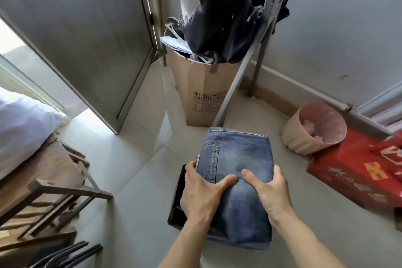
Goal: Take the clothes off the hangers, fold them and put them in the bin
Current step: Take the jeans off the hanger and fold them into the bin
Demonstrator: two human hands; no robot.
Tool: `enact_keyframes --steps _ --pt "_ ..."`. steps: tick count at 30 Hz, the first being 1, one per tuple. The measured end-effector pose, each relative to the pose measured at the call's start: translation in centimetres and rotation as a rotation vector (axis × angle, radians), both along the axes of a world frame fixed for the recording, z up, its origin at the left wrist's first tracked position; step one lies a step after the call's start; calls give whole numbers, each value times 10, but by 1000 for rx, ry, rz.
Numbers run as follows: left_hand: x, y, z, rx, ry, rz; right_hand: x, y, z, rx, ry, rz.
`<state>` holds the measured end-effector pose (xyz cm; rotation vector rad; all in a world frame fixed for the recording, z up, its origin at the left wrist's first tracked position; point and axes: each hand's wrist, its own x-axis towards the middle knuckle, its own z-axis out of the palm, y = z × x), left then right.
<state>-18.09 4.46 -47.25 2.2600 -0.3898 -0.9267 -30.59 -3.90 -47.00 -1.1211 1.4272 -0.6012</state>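
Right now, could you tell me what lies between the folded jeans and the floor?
In the head view, a black bin sits under the folded jeans, which both hands hold.

Daylight gleams on the pale tiled floor [139,141] between a grey metal door [82,35] and plain wall [339,28].

Far centre: a tall cardboard box [202,91] stuffed with dark bags [219,24] blocks the way, slanted rack poles [237,80] beside it.
Right: a pink basket [315,128] and red gift box [356,172] sit on the floor.
Left: wooden furniture [50,183] juts in, the open door [87,35] beyond.
Middle: bare floor tiles [139,159] between furniture and black bin [177,202] leave room.
Bin top: covered by folded jeans [241,163].
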Motion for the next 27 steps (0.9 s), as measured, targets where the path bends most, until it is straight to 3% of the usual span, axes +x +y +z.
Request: enact_keyframes --steps 8,19,27 --pt "-22 17 -135 0 142 -12 -24 10 -138 117 119 -17" --pt "-14 27 -314 66 87 -11 -21 18 -326 313 62 -2" --pt "-36 62 -399 121 158 -18 -40 51 -409 453 125 -8"
